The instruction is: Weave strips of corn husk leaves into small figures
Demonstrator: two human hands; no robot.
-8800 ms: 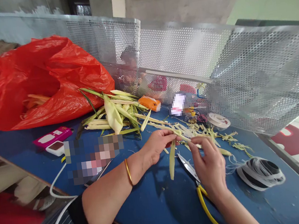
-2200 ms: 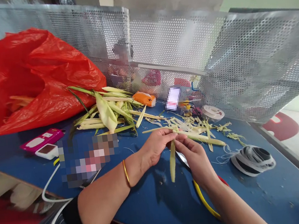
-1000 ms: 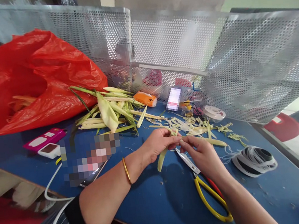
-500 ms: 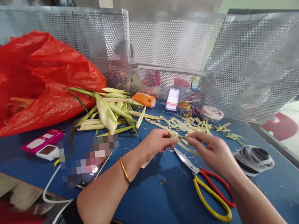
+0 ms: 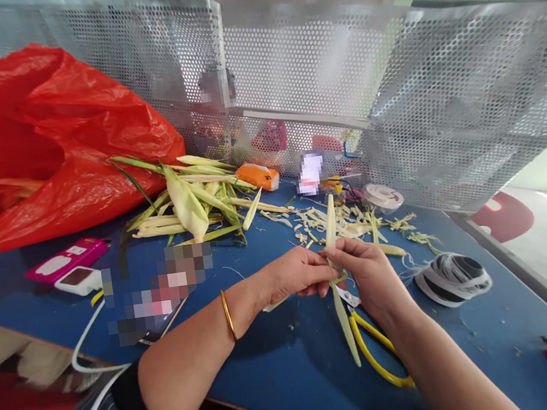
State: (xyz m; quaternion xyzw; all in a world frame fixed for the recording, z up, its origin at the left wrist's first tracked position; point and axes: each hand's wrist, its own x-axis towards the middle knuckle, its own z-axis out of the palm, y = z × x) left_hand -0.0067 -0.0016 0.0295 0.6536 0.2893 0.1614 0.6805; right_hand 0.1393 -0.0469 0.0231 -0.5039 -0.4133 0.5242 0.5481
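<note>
Close together over the blue table [image 5: 285, 371], my two hands meet at a pale green corn husk strip [image 5: 330, 224]. My left hand [image 5: 300, 272] is closed, its thumb and fingers pinching husk near the strip's middle. Another husk end [image 5: 277, 303] pokes out below that palm. My right hand [image 5: 363, 274] pinches the same strip, which runs upright between the fingers with its lower tip hanging toward me. Under my right hand lie yellow-handled scissors [image 5: 383, 369], partly covered by the hand and forearm. Husk scraps [image 5: 313, 220] are scattered just beyond my fingers.
A pile of corn husks [image 5: 188, 206] lies beside a big red plastic bag [image 5: 106, 126] at left. A phone [image 5: 168, 320], a pink device [image 5: 66, 259] and a white cable [image 5: 78, 348] are nearby. At right sits a wound thread spool [image 5: 454, 278]. Perforated metal panels [image 5: 295, 61] bound the back.
A broader husk strip now stands upright between my hands. My right hand has moved left and closer to my left hand, covering more of the scissors. The view has shifted slightly.
</note>
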